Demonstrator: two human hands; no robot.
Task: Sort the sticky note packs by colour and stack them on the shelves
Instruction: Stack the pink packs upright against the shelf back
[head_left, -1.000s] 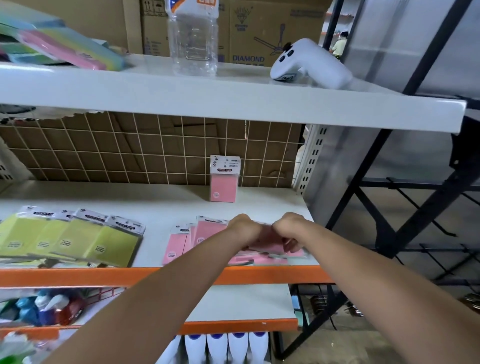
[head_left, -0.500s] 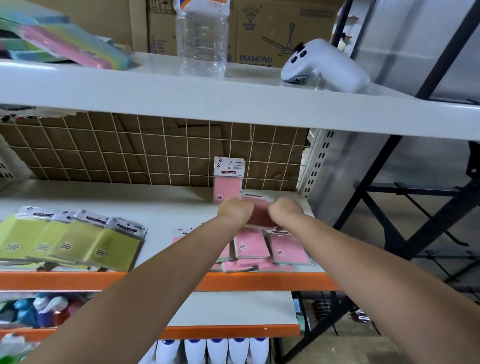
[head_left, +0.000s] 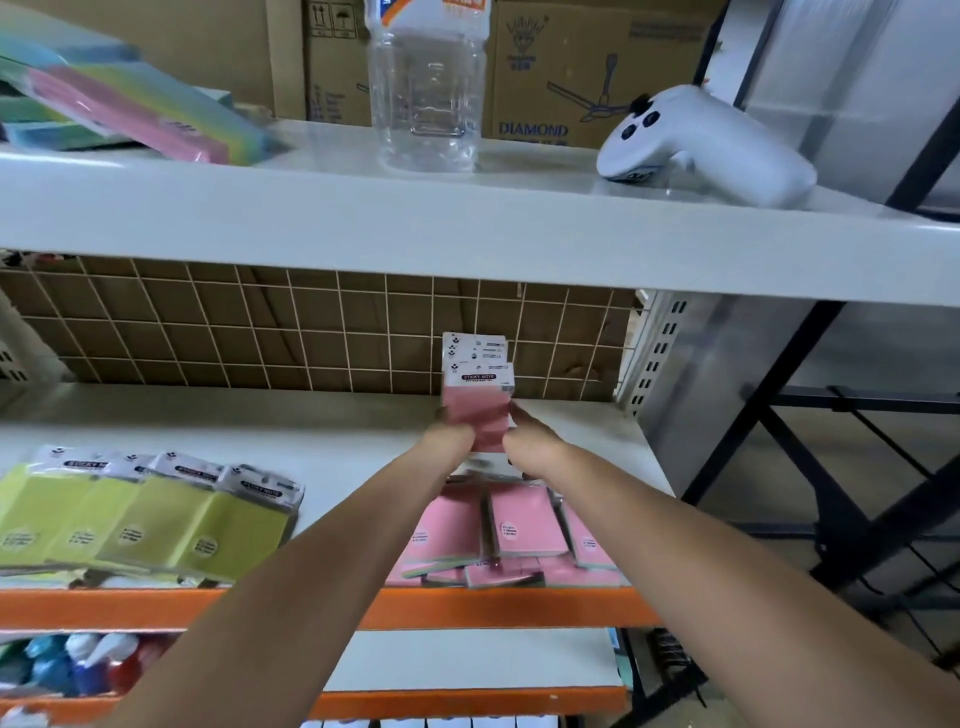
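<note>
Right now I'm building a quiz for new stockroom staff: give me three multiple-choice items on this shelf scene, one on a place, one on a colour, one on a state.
1. Where does the clear plastic bottle stand?
A. top shelf
B. middle shelf
C. floor

2. What colour is the pack between both hands?
A. yellow
B. blue
C. pink

3. How is that pack held?
A. flat
B. upright at the wire grid
C. upside down

Answers:
1 A: it stands beside the white controller.
2 C: pink below a white header.
3 B: left hand and right hand hold it upright, header on top.
</note>
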